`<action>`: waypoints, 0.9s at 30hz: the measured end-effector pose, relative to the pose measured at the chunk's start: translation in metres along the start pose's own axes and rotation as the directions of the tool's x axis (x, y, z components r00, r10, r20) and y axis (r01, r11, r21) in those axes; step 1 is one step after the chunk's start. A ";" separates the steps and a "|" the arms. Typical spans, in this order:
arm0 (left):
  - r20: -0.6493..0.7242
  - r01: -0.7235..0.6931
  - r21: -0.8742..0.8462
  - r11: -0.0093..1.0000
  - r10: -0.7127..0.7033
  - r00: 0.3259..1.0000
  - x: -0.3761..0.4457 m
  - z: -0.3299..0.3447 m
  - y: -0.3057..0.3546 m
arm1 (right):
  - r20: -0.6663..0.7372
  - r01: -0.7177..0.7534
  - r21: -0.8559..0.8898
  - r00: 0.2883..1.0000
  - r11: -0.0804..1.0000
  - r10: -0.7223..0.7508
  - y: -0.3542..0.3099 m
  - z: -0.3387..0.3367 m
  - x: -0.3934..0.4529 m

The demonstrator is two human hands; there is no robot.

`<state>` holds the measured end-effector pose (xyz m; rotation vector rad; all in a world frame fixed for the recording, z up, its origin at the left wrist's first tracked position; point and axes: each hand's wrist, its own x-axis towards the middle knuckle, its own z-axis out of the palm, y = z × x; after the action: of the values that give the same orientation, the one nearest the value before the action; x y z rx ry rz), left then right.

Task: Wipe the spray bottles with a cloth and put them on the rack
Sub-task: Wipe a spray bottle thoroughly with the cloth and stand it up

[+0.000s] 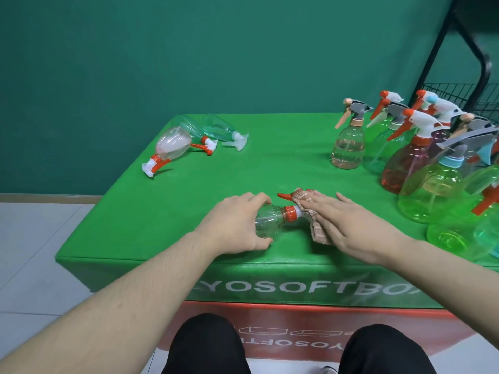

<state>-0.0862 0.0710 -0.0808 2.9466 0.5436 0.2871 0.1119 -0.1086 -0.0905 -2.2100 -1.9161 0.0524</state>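
A clear spray bottle [272, 218] with an orange collar and trigger lies on its side near the front of the green box top [270, 157]. My left hand [237, 222] grips its body, fingers curled round it. My right hand [348, 225] lies flat, fingers straight, pressing a brownish cloth [316, 225] onto the bottle's spray head. The orange trigger tip sticks out beyond the cloth. A black wire rack [459, 95] stands at the far right behind the box.
Three bottles [172, 143] lie on their sides at the back left of the box. Several upright bottles [421, 168] in clear, pink and green crowd the right side. Green wall behind, pale tiled floor to the left, my knees below.
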 end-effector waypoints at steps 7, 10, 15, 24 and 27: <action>0.014 0.001 0.010 1.000 -0.001 1.000 0.003 0.002 0.000 | 0.117 -0.057 0.022 0.992 0.998 0.054 0.005 -0.009 0.026; 0.014 0.008 0.005 1.000 -0.009 1.000 0.003 0.001 -0.001 | 0.129 -0.074 0.068 0.990 0.995 0.064 0.005 -0.010 0.033; 0.028 0.004 0.028 1.000 -0.005 1.000 0.003 0.000 0.002 | 0.064 -0.017 0.065 0.998 0.998 0.012 -0.004 0.000 0.015; -0.005 0.005 0.025 1.000 -0.005 1.000 0.000 0.001 0.002 | 0.027 0.098 -0.079 0.995 0.992 -0.096 -0.020 0.007 0.001; -0.015 -0.009 0.022 1.000 0.009 1.000 -0.002 0.004 0.001 | 0.025 0.004 -0.056 1.000 0.998 -0.003 -0.011 -0.004 -0.001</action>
<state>-0.0872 0.0688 -0.0846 2.9711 0.5392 0.3059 0.1017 -0.1083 -0.0851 -2.2520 -1.9577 0.0266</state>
